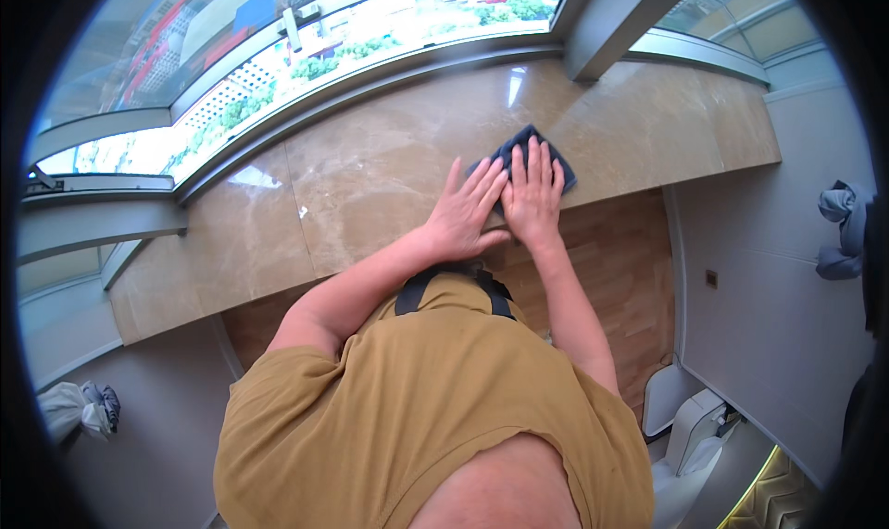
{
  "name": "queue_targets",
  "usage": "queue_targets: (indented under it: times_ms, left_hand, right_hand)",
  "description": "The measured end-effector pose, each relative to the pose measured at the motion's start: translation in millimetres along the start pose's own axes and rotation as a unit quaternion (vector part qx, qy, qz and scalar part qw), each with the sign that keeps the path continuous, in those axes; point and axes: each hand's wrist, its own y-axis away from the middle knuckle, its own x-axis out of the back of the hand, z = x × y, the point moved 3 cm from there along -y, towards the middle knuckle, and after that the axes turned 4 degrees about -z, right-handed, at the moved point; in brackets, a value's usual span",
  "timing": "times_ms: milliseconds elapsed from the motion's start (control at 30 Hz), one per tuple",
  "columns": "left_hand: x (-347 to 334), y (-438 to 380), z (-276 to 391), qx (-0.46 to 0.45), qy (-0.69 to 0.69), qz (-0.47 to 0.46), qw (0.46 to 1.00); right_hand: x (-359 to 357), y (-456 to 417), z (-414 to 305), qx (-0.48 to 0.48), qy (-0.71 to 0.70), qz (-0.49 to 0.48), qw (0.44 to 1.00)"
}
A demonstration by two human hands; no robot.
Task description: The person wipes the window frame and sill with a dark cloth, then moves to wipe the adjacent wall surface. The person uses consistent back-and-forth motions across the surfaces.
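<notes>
A dark blue folded cloth [561, 160] lies on the brown marble windowsill [375, 175], close to its front edge. My right hand [533, 192] presses flat on the cloth, its fingers stretched towards the window. Just to its left is my left hand [464, 213], palm down with thumb and fingers spread. The left fingertips reach the cloth's left side and nearly meet the right hand. Part of the cloth is hidden beneath both hands.
A window frame [417, 57] with an open gap runs along the sill's far side, and a thick post [625, 22] stands on it. Gathered grey curtains [840, 230] hang right, pale ones [76, 411] left. Wood flooring [611, 265] and a white appliance [694, 425] lie below.
</notes>
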Motion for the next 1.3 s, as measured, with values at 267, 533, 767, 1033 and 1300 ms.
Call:
queue_targets:
  times_ms: [267, 533, 767, 1033, 1300]
  left_hand:
    - [7, -12, -37, 0.034, -0.036, 0.047, 0.998]
    - [26, -13, -73, 0.057, -0.053, 0.022, 0.997]
    - [38, 45, -69, 0.064, -0.007, -0.008, 0.998]
    - [57, 2, -134, 0.08, -0.061, 0.0, 0.995]
    - [85, 136, -140, 0.219, -0.085, 0.021, 0.972]
  right_hand:
    - [-19, -51, -7, 0.024, -0.02, 0.002, 1.0]
    - [-43, -80, -27, 0.02, 0.026, 0.028, 0.999]
    - [-33, -48, -84, 0.012, 0.006, 0.001, 1.0]
    - [-78, -129, -79, -0.005, 0.042, 0.002, 0.999]
    - [-77, -120, -204, 0.185, -0.173, -0.05, 0.966]
